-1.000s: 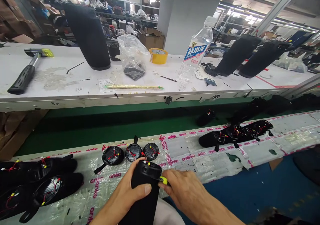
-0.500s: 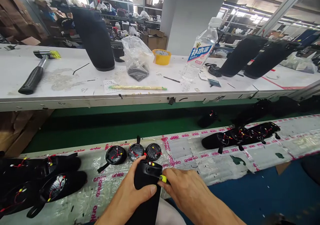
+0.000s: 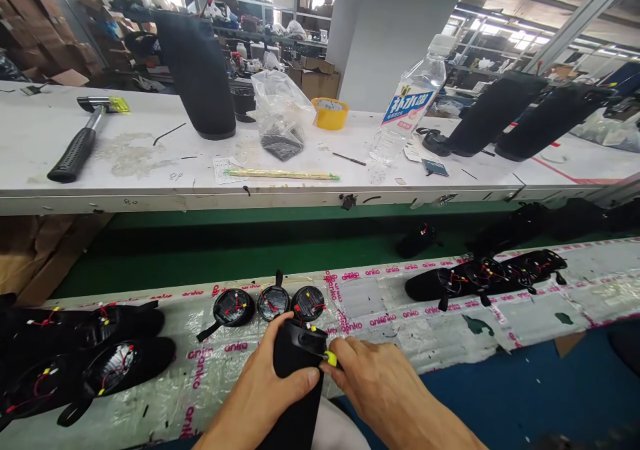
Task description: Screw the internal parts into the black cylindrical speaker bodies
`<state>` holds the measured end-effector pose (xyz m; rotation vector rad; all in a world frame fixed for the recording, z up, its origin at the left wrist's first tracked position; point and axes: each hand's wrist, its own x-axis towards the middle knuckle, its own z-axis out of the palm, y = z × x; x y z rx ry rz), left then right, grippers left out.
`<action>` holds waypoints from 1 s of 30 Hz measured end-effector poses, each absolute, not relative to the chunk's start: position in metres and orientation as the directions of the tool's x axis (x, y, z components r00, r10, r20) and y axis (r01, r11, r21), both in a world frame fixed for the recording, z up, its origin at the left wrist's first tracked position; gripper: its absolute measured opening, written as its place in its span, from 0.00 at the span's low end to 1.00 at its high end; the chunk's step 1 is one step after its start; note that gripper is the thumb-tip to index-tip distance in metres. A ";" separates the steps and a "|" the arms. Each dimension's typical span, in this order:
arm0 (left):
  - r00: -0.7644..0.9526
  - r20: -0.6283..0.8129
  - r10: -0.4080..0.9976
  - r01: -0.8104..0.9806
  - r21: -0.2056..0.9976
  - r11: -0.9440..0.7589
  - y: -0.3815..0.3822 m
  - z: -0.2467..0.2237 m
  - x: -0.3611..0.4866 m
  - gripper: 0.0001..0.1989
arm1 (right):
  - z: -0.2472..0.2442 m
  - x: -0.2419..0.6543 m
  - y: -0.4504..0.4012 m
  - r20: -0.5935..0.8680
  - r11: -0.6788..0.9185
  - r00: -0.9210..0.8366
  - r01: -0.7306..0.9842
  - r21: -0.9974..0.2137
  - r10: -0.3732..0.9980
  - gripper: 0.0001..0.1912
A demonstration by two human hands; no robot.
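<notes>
My left hand (image 3: 267, 383) is wrapped round a black cloth-covered speaker tube (image 3: 295, 360), which stands tilted above my lap. The thumb lies across its near side and the fingers reach over the far side. Red and yellow wire ends show at the tube's top rim. My right hand (image 3: 383, 387) grips a screwdriver with a yellow handle (image 3: 331, 358), its thin shaft touching the right side of the tube near the top. The tip is hidden. Just beyond my left hand, three round black speaker ends (image 3: 274, 302) with red wires stand in a row.
Several black tubes with wires lie on the plastic-wrapped bench at left (image 3: 130, 363) and right (image 3: 480, 277). On the white table (image 3: 200, 163) behind are a hammer (image 3: 80, 143), a plastic bag (image 3: 283, 117), yellow tape (image 3: 331, 113), a clear bottle (image 3: 410, 100) and upright black tubes (image 3: 200, 77).
The view has shifted slightly, so the table things sit a little further right. My hands keep the same hold on the tube and the screwdriver.
</notes>
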<state>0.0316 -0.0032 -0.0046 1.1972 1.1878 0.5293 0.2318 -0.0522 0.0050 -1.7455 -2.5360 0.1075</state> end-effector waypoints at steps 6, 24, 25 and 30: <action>0.251 -0.455 0.854 0.375 0.859 0.348 -0.008 0.013 0.039 0.40 | 0.010 0.225 -0.053 -0.114 0.344 -0.336 0.937 0.060 0.935 0.13; 0.398 -0.438 0.806 -0.008 0.877 0.481 0.004 -0.020 0.014 0.53 | 0.013 0.232 -0.045 -0.037 0.360 -0.371 0.919 -0.163 0.928 0.10; 0.472 -0.450 0.758 -0.115 0.821 0.560 0.006 -0.025 0.012 0.55 | 0.012 0.233 -0.045 -0.024 0.371 -0.382 0.910 -0.184 0.924 0.10; 0.683 -0.384 0.621 -0.280 0.648 0.709 0.006 -0.035 0.012 0.47 | 0.008 0.235 -0.047 0.178 0.443 -0.406 0.823 -0.356 0.897 0.08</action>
